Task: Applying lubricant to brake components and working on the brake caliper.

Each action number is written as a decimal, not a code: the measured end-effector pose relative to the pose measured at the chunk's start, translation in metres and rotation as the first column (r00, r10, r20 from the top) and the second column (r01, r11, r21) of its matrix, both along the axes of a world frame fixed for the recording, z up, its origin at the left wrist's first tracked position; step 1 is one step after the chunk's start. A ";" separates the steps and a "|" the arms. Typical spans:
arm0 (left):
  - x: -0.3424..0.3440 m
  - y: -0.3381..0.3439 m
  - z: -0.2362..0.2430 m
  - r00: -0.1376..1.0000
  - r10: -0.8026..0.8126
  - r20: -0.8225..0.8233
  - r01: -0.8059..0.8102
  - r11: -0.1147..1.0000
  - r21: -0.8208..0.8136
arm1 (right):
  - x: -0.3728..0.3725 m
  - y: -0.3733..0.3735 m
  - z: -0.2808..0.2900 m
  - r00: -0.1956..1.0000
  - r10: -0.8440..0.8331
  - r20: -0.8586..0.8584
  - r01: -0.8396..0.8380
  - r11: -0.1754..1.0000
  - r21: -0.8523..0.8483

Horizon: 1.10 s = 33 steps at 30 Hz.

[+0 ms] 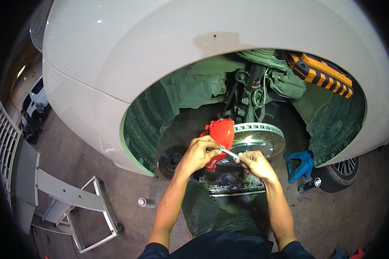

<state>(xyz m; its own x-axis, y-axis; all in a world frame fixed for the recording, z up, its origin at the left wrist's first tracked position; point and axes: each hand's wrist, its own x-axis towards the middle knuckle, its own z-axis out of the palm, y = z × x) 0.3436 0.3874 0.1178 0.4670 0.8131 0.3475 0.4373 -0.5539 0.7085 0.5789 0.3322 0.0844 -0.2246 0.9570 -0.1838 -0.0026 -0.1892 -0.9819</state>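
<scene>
My left hand [199, 153] is closed at the ring end of a silver wrench [231, 154] against a red brake caliper [220, 129]. My right hand [255, 164] grips the wrench's handle, fingers curled. The caliper sits on the left side of a slotted, drilled brake disc [268, 138] in the wheel arch of a white car [95, 52]. Above the disc rise a dark strut [255, 80] and a hose. Whatever the wrench's ring fits on is mostly hidden.
An orange-black tool case [324, 75] hangs at the arch's upper right. A blue stand [296, 168], tyre [337, 177], cans [147, 202] and dark disc [166, 159] lie around me. A white wheeled frame [80, 200] stands left. People [39, 112] are beside another car.
</scene>
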 end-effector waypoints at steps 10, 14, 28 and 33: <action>-0.001 0.004 0.000 1.000 -0.018 -0.016 0.017 1.000 -0.023 | -0.008 -0.009 0.003 0.999 0.050 -0.008 -0.051 0.998 -0.040; -0.002 0.005 0.002 0.999 -0.019 -0.027 0.018 0.999 -0.031 | -0.022 -0.021 -0.001 0.995 0.055 -0.078 -0.060 0.996 -0.063; -0.007 0.001 -0.002 0.999 -0.008 0.053 0.015 0.991 -0.135 | -0.027 -0.020 -0.010 0.988 0.080 -0.132 -0.083 0.996 -0.014; -0.034 -0.016 0.020 0.938 0.126 0.324 -0.011 0.942 -0.336 | -0.101 -0.024 -0.010 0.855 -0.071 -0.513 -0.033 0.981 -0.191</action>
<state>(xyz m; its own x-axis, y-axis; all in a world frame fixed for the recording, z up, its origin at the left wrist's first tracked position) 0.3091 0.3719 0.1376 0.3084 0.9329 0.1860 0.1693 -0.2462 0.9543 0.4775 0.3086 0.0742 -0.3187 0.9216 -0.2213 -0.5039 -0.3625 -0.7840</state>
